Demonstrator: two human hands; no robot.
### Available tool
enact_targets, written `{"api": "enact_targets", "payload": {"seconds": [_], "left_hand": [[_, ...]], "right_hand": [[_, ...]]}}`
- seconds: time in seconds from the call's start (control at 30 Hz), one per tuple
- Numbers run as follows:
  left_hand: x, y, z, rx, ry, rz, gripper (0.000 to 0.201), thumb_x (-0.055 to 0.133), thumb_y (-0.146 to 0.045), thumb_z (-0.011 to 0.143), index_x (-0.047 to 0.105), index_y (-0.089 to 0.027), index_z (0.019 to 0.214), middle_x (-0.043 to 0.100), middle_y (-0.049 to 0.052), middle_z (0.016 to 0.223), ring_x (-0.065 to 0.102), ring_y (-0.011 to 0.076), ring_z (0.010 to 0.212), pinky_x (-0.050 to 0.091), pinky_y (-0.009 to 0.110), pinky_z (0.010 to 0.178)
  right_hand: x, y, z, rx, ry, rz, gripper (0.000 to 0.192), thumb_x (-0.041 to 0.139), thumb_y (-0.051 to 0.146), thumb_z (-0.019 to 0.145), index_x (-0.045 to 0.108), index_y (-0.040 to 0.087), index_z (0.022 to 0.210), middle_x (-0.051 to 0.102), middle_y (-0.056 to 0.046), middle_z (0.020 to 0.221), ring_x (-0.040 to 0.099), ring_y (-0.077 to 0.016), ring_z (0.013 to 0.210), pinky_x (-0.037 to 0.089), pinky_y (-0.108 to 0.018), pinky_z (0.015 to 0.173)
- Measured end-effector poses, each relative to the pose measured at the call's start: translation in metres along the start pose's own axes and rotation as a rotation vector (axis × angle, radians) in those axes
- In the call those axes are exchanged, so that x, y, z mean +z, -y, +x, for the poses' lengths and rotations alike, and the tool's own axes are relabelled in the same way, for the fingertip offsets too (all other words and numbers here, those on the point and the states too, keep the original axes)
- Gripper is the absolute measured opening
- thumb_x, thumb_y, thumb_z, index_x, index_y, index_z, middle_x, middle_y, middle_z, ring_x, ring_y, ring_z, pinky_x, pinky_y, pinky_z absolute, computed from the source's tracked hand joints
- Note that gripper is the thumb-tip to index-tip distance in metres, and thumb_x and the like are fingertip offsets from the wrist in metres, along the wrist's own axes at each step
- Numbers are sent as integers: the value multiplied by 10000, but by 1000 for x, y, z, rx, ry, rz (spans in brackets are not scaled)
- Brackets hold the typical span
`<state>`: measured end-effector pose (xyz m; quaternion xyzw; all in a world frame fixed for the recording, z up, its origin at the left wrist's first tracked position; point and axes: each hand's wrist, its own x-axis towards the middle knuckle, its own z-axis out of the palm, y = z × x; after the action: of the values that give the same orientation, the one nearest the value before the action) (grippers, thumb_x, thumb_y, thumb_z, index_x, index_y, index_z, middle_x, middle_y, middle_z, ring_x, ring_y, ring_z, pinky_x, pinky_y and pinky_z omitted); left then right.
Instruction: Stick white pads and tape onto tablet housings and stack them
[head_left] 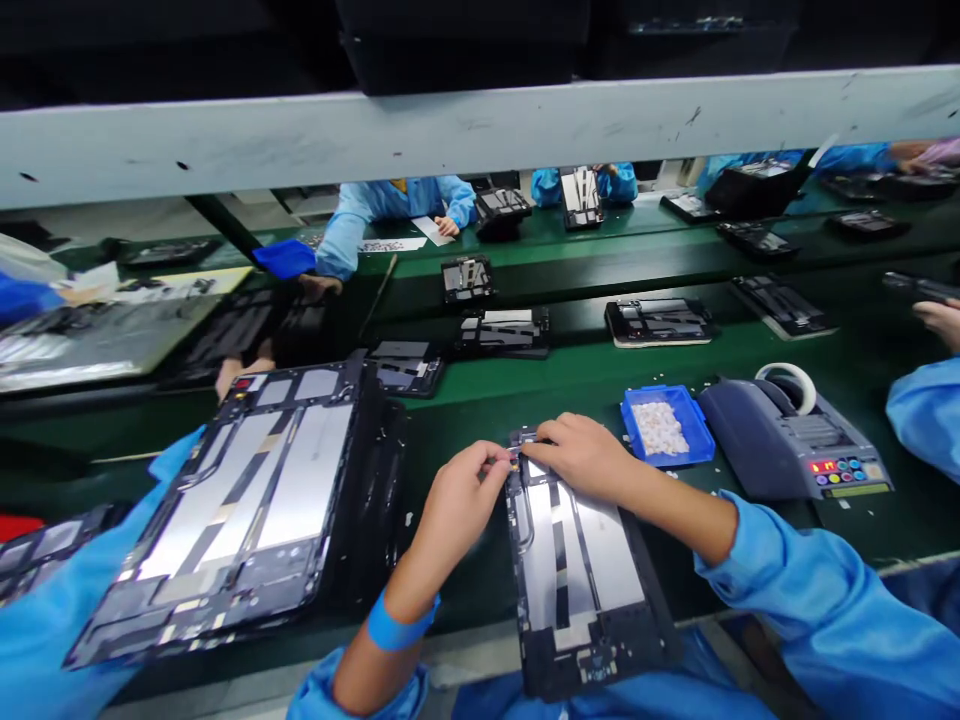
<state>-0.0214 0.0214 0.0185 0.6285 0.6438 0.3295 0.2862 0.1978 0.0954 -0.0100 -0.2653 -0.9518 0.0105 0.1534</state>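
Holds a narrow grip with the left hand (461, 490), pressing thumb and fingertip together at the top left corner of an opened tablet housing (592, 550); cannot tell of any small part between the tips. Curves the right hand (581, 455) over the top edge of the same housing, touching it with the fingers; cannot tell the opening of that grip. Has the housing at the dial's centre, lying on the green surface (450, 430), with top edge toward twelve and lower end reaching past the near edge toward six. Wears a blue band (400, 625) on the left wrist.

From the housing, shows a blue tray (697, 440) of small white pieces (660, 428) at one o'clock and, just beside the tray at two, a grey dispenser (772, 450) topped by a white ring (795, 385) and lit with red digits (825, 467). Has a stack of similar housings (247, 480) at nine o'clock, near a co-worker's blue sleeve (82, 620). Farther off, shows more housings (660, 322) spread apart from eleven to one, and, beyond at eleven, another co-worker's hand (448, 227) resting on a pale sheet (429, 230).
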Motion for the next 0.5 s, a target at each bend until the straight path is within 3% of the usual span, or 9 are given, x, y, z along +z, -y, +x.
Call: {"api": "enact_targets", "payload": {"seconds": [0.13,0.3,0.4,0.5], "left_hand": [[2,4,2,207,67,191,156,514,-252,970,657,-243,908,771,59,1114,666,254,1030,512,387,898],[6,6,2,283,131,441,158,502,-211,984,646,-229,923,771,96,1094,644,289,999,497,438,898],[5,6,0,285,143,449,151,503,-197,980,636,-229,917,763,88,1141,637,287,1002,485,435,893],[2,5,2,277,146,322,131,519,-199,966,628,-231,900,752,69,1130,633,266,1024,486,412,911]], "right_hand": [[3,-4,-3,-38,55,-95,311,504,185,1050,656,208,1320,658,-96,1072,485,-216,883,339,-348,739],[2,-4,-6,-83,50,-112,344,455,171,1059,618,172,1362,655,-106,1057,477,-225,896,329,-359,741],[0,-3,-4,-91,63,-100,337,461,174,1058,621,187,1354,649,-105,1060,473,-226,901,318,-352,730],[-1,-3,-1,-70,99,-80,308,482,175,1052,645,193,1312,641,-104,1044,469,-226,908,312,-345,726]]}}
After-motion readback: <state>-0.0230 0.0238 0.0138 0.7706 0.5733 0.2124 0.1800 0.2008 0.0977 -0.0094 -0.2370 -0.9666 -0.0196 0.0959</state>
